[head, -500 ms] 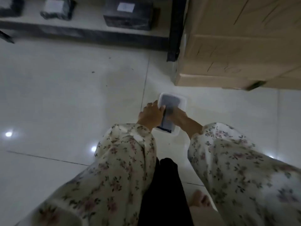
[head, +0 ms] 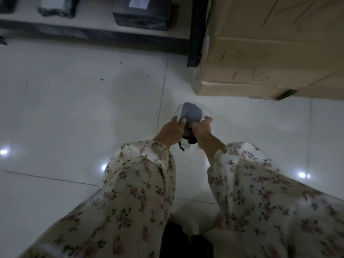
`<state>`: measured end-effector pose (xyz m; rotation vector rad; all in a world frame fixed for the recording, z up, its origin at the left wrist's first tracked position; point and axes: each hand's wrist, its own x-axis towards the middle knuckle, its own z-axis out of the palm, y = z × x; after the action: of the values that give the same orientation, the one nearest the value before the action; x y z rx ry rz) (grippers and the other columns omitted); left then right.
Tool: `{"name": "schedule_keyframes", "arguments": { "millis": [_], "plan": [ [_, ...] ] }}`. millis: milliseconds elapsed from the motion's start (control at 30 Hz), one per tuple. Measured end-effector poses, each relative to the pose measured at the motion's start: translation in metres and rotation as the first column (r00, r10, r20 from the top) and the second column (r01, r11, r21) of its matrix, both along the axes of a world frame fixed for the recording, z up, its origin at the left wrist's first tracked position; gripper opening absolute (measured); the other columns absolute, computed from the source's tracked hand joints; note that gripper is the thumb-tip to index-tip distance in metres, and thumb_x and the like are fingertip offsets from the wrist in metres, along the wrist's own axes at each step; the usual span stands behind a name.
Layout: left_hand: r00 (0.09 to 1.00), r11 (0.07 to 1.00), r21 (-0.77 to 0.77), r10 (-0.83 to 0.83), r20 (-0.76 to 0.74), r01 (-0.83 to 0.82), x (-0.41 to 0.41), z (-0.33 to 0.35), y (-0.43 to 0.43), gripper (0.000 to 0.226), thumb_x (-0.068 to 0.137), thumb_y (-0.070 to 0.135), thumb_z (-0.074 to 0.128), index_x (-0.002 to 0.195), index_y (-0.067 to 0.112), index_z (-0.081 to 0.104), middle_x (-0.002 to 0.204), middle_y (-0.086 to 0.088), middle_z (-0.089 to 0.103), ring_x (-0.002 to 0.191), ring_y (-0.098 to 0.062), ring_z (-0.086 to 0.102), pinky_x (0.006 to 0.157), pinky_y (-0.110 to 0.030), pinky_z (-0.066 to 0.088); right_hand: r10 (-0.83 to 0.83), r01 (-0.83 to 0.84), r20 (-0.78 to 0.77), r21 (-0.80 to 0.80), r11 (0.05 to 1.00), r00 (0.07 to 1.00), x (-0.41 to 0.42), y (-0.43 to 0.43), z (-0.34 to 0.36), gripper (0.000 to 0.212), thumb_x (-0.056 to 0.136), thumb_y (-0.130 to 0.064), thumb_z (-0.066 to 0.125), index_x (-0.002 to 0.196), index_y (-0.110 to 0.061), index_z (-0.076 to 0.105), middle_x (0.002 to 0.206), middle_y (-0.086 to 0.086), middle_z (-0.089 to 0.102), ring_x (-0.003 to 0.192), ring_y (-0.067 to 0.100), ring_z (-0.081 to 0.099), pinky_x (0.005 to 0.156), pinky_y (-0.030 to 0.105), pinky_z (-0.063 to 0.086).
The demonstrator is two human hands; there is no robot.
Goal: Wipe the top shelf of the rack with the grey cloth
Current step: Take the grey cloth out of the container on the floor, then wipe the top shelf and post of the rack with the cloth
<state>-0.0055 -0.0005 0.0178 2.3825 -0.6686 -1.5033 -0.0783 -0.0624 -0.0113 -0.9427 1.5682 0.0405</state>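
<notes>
The grey cloth is bunched up over a white plastic container that rests on the tiled floor. My left hand grips the cloth's left side, its fingers curled into the fabric. My right hand holds the cloth's right side close beside it. A dark end of the cloth hangs down between my wrists. The rack stands at the back with its black post; only a low shelf of it shows, and the top shelf is out of view.
Stacked cardboard boxes stand on the floor at the right, close to my hands. Dark wrapped parcels lie on the rack's low shelf. Glossy white floor tiles spread to the left. My feet show at the bottom.
The cloth lay flat in the rectangular container; now both hands have gathered it into a bunch and lifted it. The view has shifted slightly closer.
</notes>
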Motion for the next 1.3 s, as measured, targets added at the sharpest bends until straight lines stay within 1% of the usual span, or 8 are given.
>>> {"name": "schedule_keyframes", "arguments": {
  "millis": [167, 300, 500, 667, 867, 967, 1067, 1300],
  "plan": [
    [0.998, 0.995, -0.073, 0.062, -0.012, -0.063, -0.008, 0.091, 0.002, 0.047, 0.101, 0.036, 0.025, 0.139, 0.008, 0.032, 0.138, -0.021, 0.046, 0.125, -0.034, 0.045, 0.101, -0.038, 0.035, -0.071, 0.063, 0.171, 0.049, 0.997, 0.983, -0.01, -0.002, 0.092, 0.04, 0.076, 0.006, 0.054, 0.116, 0.007, 0.052, 0.111, 0.021, 0.062, 0.093, 0.034, 0.061, 0.056, 0.029, 0.048],
    [0.988, 0.979, -0.139, 0.15, 0.021, -0.146, -0.007, 0.185, -0.001, 0.046, 0.101, 0.035, 0.027, 0.137, 0.009, 0.034, 0.136, -0.021, 0.047, 0.121, -0.035, 0.048, 0.099, -0.039, 0.039, -0.062, 0.052, 0.284, 0.045, 0.998, 0.957, -0.015, -0.005, 0.2, 0.022, 0.079, 0.01, 0.049, 0.074, -0.01, 0.055, 0.079, 0.009, 0.059, 0.066, 0.022, 0.056, 0.053, 0.026, 0.044],
    [0.962, 0.923, -0.293, 0.269, 0.032, -0.249, 0.003, 0.359, -0.008, 0.046, 0.099, 0.037, 0.032, 0.135, 0.01, 0.038, 0.134, -0.015, 0.049, 0.119, -0.032, 0.05, 0.093, -0.033, 0.041, -0.012, -0.008, 0.385, 0.05, 0.999, 0.923, -0.012, -0.015, 0.373, 0.047, 0.069, 0.001, 0.055, 0.116, -0.005, 0.055, 0.111, 0.019, 0.064, 0.092, 0.035, 0.063, 0.06, 0.033, 0.053],
    [0.92, 0.815, -0.441, 0.385, -0.076, -0.377, 0.011, 0.5, -0.012, 0.041, 0.097, 0.036, 0.039, 0.127, 0.008, 0.044, 0.129, -0.016, 0.053, 0.114, -0.035, 0.054, 0.097, -0.05, 0.046, 0.078, -0.057, 0.481, -0.058, 0.997, 0.874, -0.006, -0.039, 0.507, 0.082, 0.036, -0.022, 0.072, 0.116, -0.012, 0.058, 0.122, 0.019, 0.059, 0.105, 0.041, 0.06, 0.084, 0.057, 0.053],
    [0.856, 0.645, -0.583, 0.479, -0.194, -0.494, 0.014, 0.658, -0.017, 0.029, 0.098, 0.017, 0.04, 0.124, 0.007, 0.047, 0.13, -0.013, 0.054, 0.115, -0.034, 0.054, 0.093, -0.041, 0.048, 0.181, -0.1, 0.695, -0.155, 0.983, 0.695, -0.016, -0.04, 0.704, 0.009, 0.085, -0.012, 0.057, 0.091, -0.008, 0.063, 0.092, 0.013, 0.067, 0.081, 0.027, 0.063, 0.068, 0.036, 0.057],
    [0.829, 0.536, -0.648, 0.468, -0.306, -0.541, 0.014, 0.722, -0.013, 0.033, 0.099, 0.013, 0.037, 0.131, 0.007, 0.042, 0.131, -0.012, 0.052, 0.12, -0.033, 0.051, 0.083, -0.038, 0.046, 0.183, -0.127, 0.773, -0.133, 0.983, 0.607, -0.018, -0.044, 0.758, 0.019, 0.087, -0.02, 0.058, 0.097, -0.005, 0.062, 0.091, 0.011, 0.07, 0.08, 0.025, 0.066, 0.06, 0.03, 0.058],
    [0.839, 0.454, -0.72, 0.421, -0.346, -0.525, 0.018, 0.768, -0.007, 0.034, 0.099, 0.012, 0.037, 0.132, 0.008, 0.042, 0.134, -0.015, 0.051, 0.12, -0.033, 0.05, 0.081, -0.039, 0.047, 0.216, -0.123, 0.803, -0.177, 0.976, 0.555, -0.014, -0.044, 0.799, 0.041, 0.082, -0.026, 0.065, 0.114, -0.001, 0.059, 0.111, 0.015, 0.067, 0.098, 0.029, 0.065, 0.079, 0.038, 0.055],
    [0.875, 0.387, -0.787, 0.267, -0.403, -0.481, 0.047, 0.825, -0.003, 0.02, 0.099, 0.015, 0.036, 0.1, 0.014, 0.056, 0.092, -0.003, 0.061, 0.081, -0.016, 0.057, 0.072, -0.03, 0.045, 0.219, -0.213, 0.901, -0.146, 0.966, 0.375, 0.015, -0.039, 0.858, 0.054, 0.085, -0.053, 0.054, 0.108, -0.005, 0.065, 0.094, 0.011, 0.071, 0.082, 0.022, 0.068, 0.073, 0.03, 0.058]
  ]
}}
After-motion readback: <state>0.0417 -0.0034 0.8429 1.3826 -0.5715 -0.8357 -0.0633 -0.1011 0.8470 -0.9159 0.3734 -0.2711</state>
